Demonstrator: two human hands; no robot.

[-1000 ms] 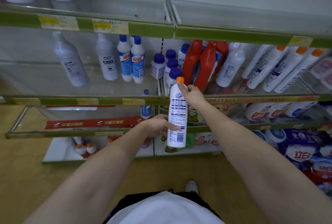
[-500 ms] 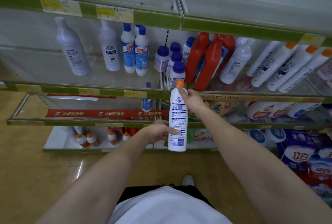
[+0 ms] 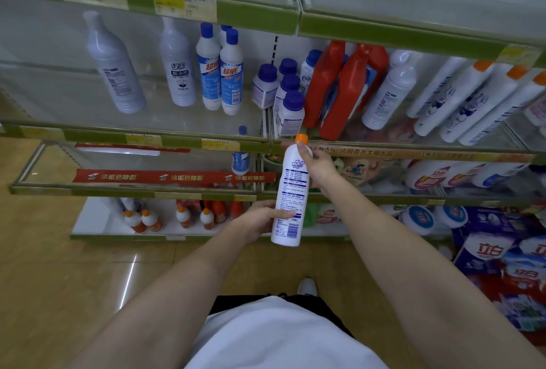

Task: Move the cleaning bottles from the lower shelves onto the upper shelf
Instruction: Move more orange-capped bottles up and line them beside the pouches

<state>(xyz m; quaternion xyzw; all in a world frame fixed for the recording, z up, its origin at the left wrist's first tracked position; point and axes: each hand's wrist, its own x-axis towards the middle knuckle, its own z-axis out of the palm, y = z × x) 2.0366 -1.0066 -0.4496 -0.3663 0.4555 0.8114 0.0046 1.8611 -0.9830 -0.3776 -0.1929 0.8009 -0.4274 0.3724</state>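
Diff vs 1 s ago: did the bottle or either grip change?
No regrasp. The white orange-capped bottle stays upright in front of the shelves, left hand holding its lower body, right hand its neck. The view tilted slightly; shelf bottles unmoved.

Both hands are holding one white bottle (image 3: 291,191) upright in front of the shelves. The left hand (image 3: 263,221) is gripping its base; the right hand (image 3: 320,166) is gripping its neck below the orange cap (image 3: 301,138), level with the middle shelf's front edge (image 3: 165,141).
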